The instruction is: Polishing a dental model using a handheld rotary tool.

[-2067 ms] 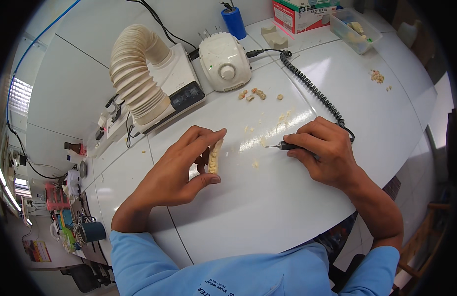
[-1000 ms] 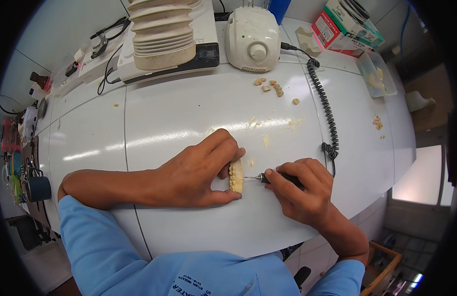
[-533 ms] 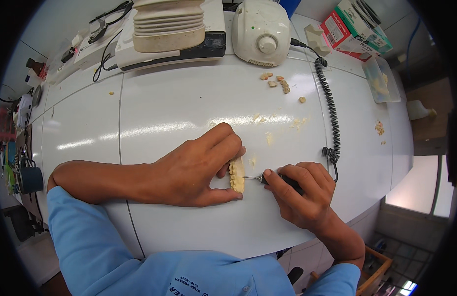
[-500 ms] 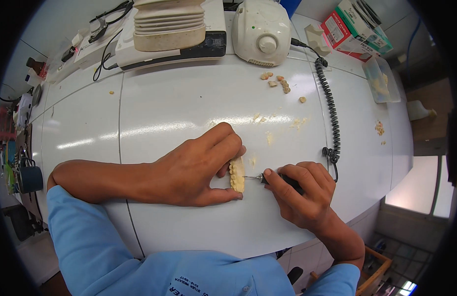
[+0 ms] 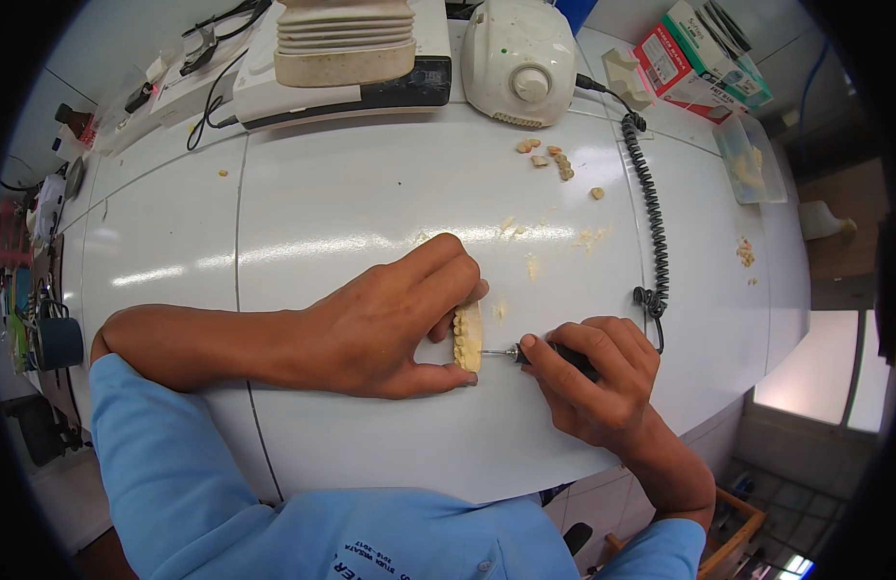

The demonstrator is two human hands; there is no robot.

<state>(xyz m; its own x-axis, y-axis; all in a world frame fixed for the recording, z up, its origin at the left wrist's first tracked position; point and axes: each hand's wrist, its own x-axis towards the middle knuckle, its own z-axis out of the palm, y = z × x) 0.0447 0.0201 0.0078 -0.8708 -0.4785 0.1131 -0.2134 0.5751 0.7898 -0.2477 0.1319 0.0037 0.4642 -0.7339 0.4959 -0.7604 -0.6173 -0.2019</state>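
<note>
My left hand (image 5: 395, 324) grips a cream dental model (image 5: 468, 338) between thumb and fingers, its row of teeth facing left. The model stands over the white table, its upper end partly hidden by my fingers. In my right hand (image 5: 602, 377) is a black rotary handpiece (image 5: 572, 362), closed in the fingers like a pen. Its thin metal bur (image 5: 498, 353) points left and reaches the model's right side. Whether the tip presses in or only touches, I cannot tell. Pale yellow shavings (image 5: 532, 266) lie on the table beyond the model.
A coiled black cord (image 5: 647, 203) runs from the white control unit (image 5: 520, 63) toward my right hand. A dust extractor with a ribbed hose (image 5: 345, 39) stands at the back. Loose tooth pieces (image 5: 564, 166), a clear plastic box (image 5: 750, 159) and cartons (image 5: 694, 68) lie farther right.
The view has shifted slightly. Both hands stay almost in place, the left still holding the dental model and the right keeping the handpiece's bur at its side.
</note>
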